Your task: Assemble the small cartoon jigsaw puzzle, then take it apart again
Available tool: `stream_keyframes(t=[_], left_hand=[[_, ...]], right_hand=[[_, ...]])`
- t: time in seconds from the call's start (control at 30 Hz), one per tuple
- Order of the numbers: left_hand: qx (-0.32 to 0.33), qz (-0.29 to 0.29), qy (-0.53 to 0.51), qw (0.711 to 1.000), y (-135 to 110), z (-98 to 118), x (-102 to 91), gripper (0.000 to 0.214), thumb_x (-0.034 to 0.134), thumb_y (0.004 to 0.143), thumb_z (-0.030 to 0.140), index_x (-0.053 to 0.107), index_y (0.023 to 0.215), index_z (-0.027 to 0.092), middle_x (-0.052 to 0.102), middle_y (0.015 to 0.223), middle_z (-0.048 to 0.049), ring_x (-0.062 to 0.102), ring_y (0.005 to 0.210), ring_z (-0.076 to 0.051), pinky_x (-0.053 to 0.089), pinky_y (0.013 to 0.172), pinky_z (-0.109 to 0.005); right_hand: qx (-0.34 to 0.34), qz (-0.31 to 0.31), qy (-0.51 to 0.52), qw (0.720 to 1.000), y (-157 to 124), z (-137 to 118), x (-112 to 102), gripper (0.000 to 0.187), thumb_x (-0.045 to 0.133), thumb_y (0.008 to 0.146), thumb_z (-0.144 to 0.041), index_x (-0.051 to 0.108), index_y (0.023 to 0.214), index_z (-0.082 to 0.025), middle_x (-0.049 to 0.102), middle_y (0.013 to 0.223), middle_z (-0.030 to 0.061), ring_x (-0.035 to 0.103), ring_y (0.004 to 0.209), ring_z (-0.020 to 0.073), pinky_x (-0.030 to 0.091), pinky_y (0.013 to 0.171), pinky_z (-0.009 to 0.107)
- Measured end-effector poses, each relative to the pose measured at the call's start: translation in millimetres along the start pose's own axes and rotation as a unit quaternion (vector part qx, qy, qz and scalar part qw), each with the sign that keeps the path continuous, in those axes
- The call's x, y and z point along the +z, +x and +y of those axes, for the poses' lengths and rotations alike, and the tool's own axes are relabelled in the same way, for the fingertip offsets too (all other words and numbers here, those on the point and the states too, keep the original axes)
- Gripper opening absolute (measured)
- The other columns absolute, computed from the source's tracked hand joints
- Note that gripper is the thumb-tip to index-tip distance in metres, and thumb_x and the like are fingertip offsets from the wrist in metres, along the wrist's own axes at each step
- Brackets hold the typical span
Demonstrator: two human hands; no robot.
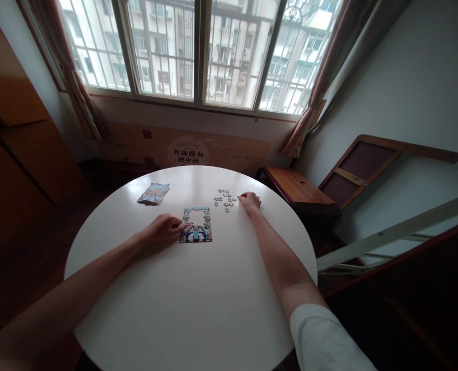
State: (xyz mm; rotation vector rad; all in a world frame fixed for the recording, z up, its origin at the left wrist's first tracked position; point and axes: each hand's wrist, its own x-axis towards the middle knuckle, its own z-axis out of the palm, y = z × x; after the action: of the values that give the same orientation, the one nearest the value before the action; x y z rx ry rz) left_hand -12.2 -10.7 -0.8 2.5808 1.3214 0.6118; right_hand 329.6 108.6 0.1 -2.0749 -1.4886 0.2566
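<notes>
A partly assembled jigsaw puzzle (196,226) lies on the round white table (198,304); its frame and bottom picture are filled, the upper middle is a hole. My left hand (164,227) rests at the puzzle's left edge, fingers curled, touching it. Several loose puzzle pieces (224,198) lie just beyond the puzzle to the right. My right hand (249,200) sits with closed fingers on the table right beside those pieces; what it pinches, if anything, is hidden.
A colourful picture card or bag (153,193) lies at the table's far left. A wooden chair (302,188) stands behind the table on the right, with a wooden frame leaning on the wall. A cabinet fills the left side; windows are ahead.
</notes>
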Motion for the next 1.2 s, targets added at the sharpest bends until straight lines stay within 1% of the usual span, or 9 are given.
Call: stream_keyframes(t=[0.2, 0.3, 0.4, 0.47, 0.57, 0.67, 0.93, 1.07, 1.2], left_hand=[[-0.002, -0.008, 0.001, 1.000, 0, 2, -1.5, 0.050, 0.047, 0.083, 0.046, 0.035, 0.048, 0.013, 0.020, 0.050, 0.0055, 0.018, 0.050, -0.006, 0.012, 0.052, -0.027], [0.001, -0.007, 0.008, 1.000, -1, 3, -2.3, 0.050, 0.047, 0.084, 0.046, 0.035, 0.048, 0.013, 0.020, 0.050, 0.0056, 0.017, 0.050, -0.006, 0.012, 0.052, -0.027], [0.002, -0.004, 0.009, 1.000, -1, 4, -3.3, 0.050, 0.046, 0.084, 0.046, 0.036, 0.048, 0.013, 0.020, 0.050, 0.0056, 0.016, 0.050, -0.006, 0.011, 0.052, -0.027], [0.003, -0.001, 0.007, 1.000, -1, 4, -3.9, 0.050, 0.046, 0.084, 0.046, 0.036, 0.048, 0.013, 0.021, 0.051, 0.0055, 0.016, 0.050, -0.006, 0.011, 0.052, -0.027], [-0.001, -0.002, 0.003, 1.000, -2, 3, -4.0, 0.051, 0.046, 0.085, 0.047, 0.037, 0.047, 0.013, 0.021, 0.050, 0.0055, 0.016, 0.051, -0.007, 0.011, 0.053, -0.027], [-0.005, 0.002, -0.005, 1.000, -2, 2, -3.2, 0.051, 0.046, 0.084, 0.048, 0.038, 0.047, 0.013, 0.021, 0.049, 0.0056, 0.016, 0.051, -0.007, 0.011, 0.053, -0.027], [0.005, 0.005, 0.005, 1.000, -3, 0, -2.1, 0.051, 0.045, 0.086, 0.047, 0.038, 0.048, 0.013, 0.021, 0.049, 0.0059, 0.017, 0.049, -0.006, 0.011, 0.052, -0.026], [0.005, 0.015, -0.004, 1.000, -3, 2, -2.2, 0.050, 0.046, 0.084, 0.046, 0.038, 0.047, 0.013, 0.020, 0.049, 0.0058, 0.017, 0.049, -0.006, 0.010, 0.051, -0.026], [-0.007, 0.014, -0.013, 1.000, -3, 2, -2.5, 0.050, 0.047, 0.083, 0.047, 0.038, 0.047, 0.013, 0.019, 0.049, 0.0059, 0.017, 0.049, -0.006, 0.010, 0.050, -0.025]], right_hand=[[-0.007, -0.017, 0.044, 0.999, -3, 0, -1, 0.015, 0.063, 0.074, -0.030, 0.068, 0.086, -0.022, 0.069, 0.094, 0.0030, 0.059, 0.099, 0.0224, 0.038, 0.095, 0.041], [-0.035, -0.013, 0.161, 0.986, -6, -10, -4, 0.017, 0.063, 0.075, -0.026, 0.066, 0.090, -0.019, 0.070, 0.094, 0.0049, 0.063, 0.090, 0.0187, 0.046, 0.086, 0.035], [-0.076, -0.031, 0.303, 0.949, -11, -35, -10, 0.024, 0.065, 0.073, -0.027, 0.066, 0.095, -0.015, 0.071, 0.091, 0.0086, 0.065, 0.082, 0.0178, 0.051, 0.072, 0.029], [-0.131, -0.086, 0.364, 0.918, -18, -57, -15, 0.027, 0.069, 0.072, -0.030, 0.067, 0.092, -0.013, 0.071, 0.081, 0.0087, 0.065, 0.074, 0.0172, 0.051, 0.067, 0.029], [-0.212, -0.232, 0.381, 0.870, -35, -86, -21, 0.029, 0.075, 0.065, -0.034, 0.070, 0.084, -0.013, 0.070, 0.068, 0.0066, 0.062, 0.063, 0.0154, 0.050, 0.062, 0.028], [-0.240, -0.281, 0.382, 0.847, -56, -100, -21, 0.027, 0.078, 0.061, -0.035, 0.073, 0.077, -0.014, 0.069, 0.064, 0.0049, 0.061, 0.061, 0.0142, 0.049, 0.060, 0.028], [-0.195, -0.254, 0.433, 0.843, -101, -84, 2, 0.025, 0.072, 0.065, -0.035, 0.074, 0.081, -0.016, 0.071, 0.065, 0.0042, 0.061, 0.058, 0.0128, 0.049, 0.058, 0.027], [-0.199, -0.237, 0.478, 0.822, -115, -77, 15, 0.033, 0.075, 0.063, -0.038, 0.072, 0.087, -0.016, 0.071, 0.067, 0.0048, 0.065, 0.064, 0.0163, 0.052, 0.064, 0.030], [-0.211, -0.229, 0.491, 0.813, -120, -74, 25, 0.029, 0.077, 0.060, -0.041, 0.071, 0.073, -0.016, 0.070, 0.066, 0.0057, 0.066, 0.063, 0.0181, 0.052, 0.064, 0.032]])
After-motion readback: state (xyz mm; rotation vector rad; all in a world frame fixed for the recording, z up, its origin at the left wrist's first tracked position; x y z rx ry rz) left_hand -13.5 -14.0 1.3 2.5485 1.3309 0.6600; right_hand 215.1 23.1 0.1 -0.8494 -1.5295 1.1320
